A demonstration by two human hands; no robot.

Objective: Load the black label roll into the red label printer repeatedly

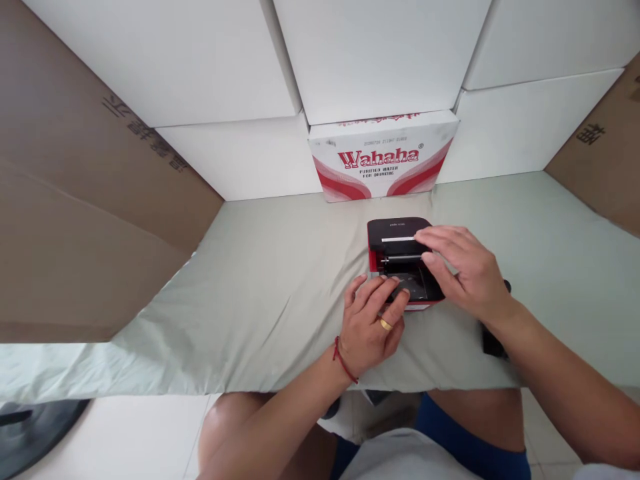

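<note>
A small black-and-red box-shaped device [400, 227] stands on the cloth in front of me. A thin white strip shows on its black top, and a metal rod [403, 259] runs across the recess below. My left hand [373, 317], with a ring and a red wrist cord, has its bent fingers over the device's dark front panel [416, 285]. At the device's right side is my right hand [463, 270]. Its fingertips are on the top by the strip's end, the thumb lower near the rod's right end. The hand covers the device's right part.
A dark object [495, 340] lies partly hidden under my right forearm. Behind the device stands a white-and-red water carton [383, 157] against white boxes [390, 60]. Brown cardboard [75, 220] flanks the left, more cardboard [600, 153] the right. The green cloth [250, 300] ends near my knees.
</note>
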